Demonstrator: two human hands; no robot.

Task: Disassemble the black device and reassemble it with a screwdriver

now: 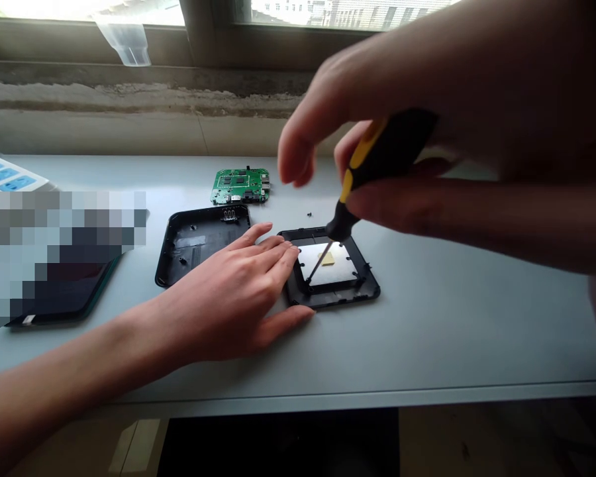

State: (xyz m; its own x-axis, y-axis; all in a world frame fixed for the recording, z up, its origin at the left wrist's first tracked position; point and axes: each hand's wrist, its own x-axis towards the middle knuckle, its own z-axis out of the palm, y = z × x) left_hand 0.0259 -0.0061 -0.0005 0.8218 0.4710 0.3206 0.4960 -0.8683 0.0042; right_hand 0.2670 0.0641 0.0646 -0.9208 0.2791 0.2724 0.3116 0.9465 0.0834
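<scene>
My right hand (377, 139) grips a black and yellow screwdriver (365, 159), its index finger lifted off the handle. The shaft slants down to the near left corner of a silver metal plate (305, 262), where its tip meets a dark screw spot. That plate, with a small yellow pad (327, 259) on it, sits inside a black plastic casing half (370, 295). Holding the casing's left side is my left hand (248, 291), fingers at the plate's edge and thumb along the near rim. A loose screw (309, 214) lies just behind the casing.
Another black casing half (166, 255) lies left, partly under my left hand. Behind it is a green circuit board (241, 185). A dark flat device (69, 288), partly pixelated, and a white power strip (10, 179) are at left. The white table's front edge (357, 397) runs below.
</scene>
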